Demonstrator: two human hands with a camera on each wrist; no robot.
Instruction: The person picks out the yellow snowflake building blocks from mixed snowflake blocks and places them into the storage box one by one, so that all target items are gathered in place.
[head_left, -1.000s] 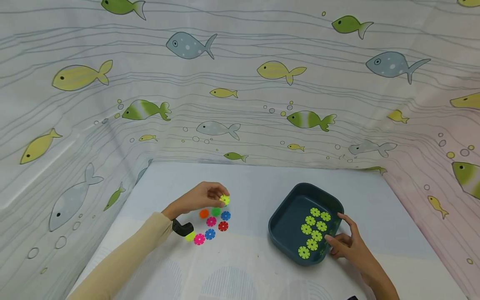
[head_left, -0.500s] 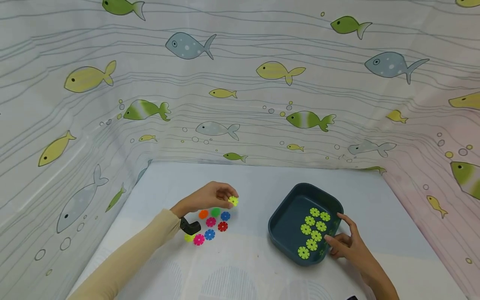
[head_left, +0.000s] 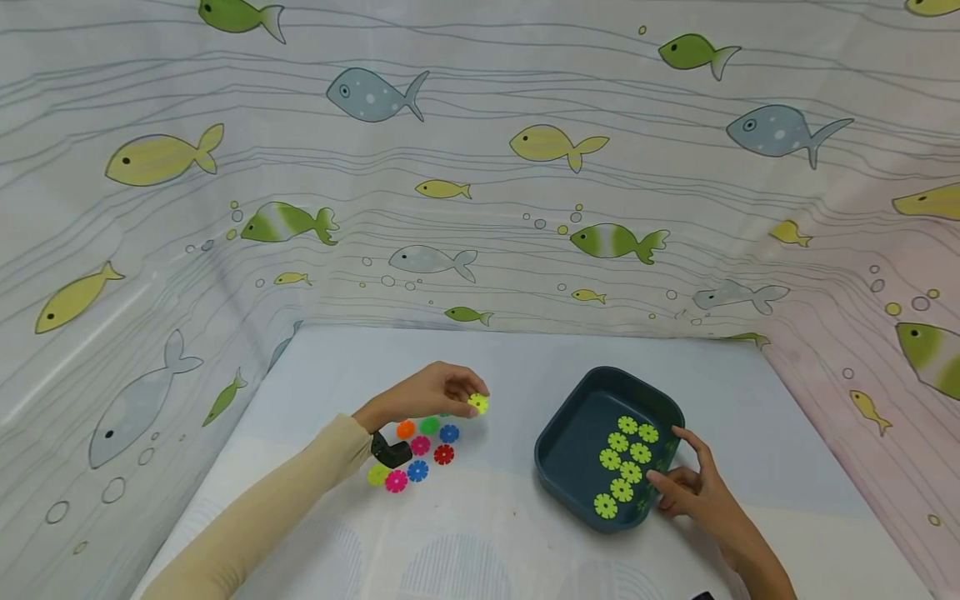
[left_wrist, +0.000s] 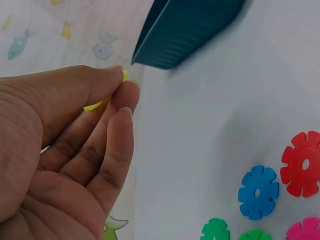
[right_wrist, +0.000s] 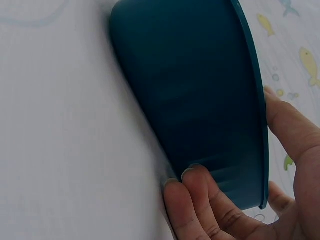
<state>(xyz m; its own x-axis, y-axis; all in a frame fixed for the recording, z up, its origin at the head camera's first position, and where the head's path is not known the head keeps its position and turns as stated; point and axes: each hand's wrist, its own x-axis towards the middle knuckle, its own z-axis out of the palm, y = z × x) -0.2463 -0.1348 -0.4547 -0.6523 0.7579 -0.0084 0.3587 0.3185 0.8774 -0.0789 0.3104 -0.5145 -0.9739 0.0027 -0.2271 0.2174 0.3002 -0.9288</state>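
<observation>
My left hand [head_left: 431,392] pinches a yellow snowflake disc [head_left: 477,404] between thumb and fingertips, above the white table. In the left wrist view only slivers of that disc [left_wrist: 125,75] show. Just below and left of the hand lie loose snowflake discs, among them an orange one [head_left: 406,430], a red one [head_left: 444,454] and a pink one [head_left: 396,481]. To the right stands a dark teal plastic tray [head_left: 573,446] with several yellow discs [head_left: 631,472] on its floor. My right hand [head_left: 697,492] holds the tray's right side, fingers against its outer wall [right_wrist: 190,100].
White table surface [head_left: 487,517] lies between the loose discs and the tray. A fish-patterned cloth [head_left: 495,233] rises at the back and both sides. A black wrist strap [head_left: 392,451] sits on the left wrist, over the edge of the disc group.
My left hand has moved to the right with the yellow disc, away from the loose discs and closer to the tray. The right hand and the tray stay in place.
</observation>
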